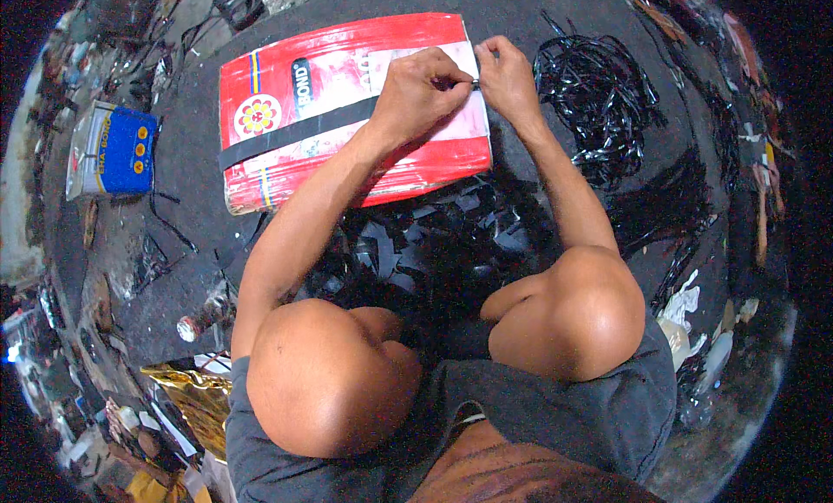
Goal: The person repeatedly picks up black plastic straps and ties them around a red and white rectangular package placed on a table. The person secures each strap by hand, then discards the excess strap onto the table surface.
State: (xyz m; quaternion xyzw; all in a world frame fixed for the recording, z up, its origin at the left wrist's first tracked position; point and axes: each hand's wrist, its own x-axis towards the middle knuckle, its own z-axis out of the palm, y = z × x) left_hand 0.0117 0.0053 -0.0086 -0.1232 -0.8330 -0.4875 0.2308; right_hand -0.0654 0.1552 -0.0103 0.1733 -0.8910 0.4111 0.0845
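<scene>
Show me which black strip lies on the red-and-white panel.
The straight black strip running across the red-and-white panel to the left hand; others lie off it, many in the tangle at right.

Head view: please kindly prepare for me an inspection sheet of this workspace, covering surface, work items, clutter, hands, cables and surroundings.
Surface: dark ground covering, with scraps on it.
Work items: rectangular red-and-white pack; a flat black strip lies across it, running under the left hand.
Clutter: tangled black strips right of the pack; black scraps between pack and legs.
Hands: left hand over the pack, fingers bunched near its right edge; right hand beside that edge, fingers bent. Grip details unclear.
Cables: nothing seen.
Surroundings: blue-and-white container at left; gold sheet at lower left; mixed litter toward both rims, mostly too small to identify.
</scene>
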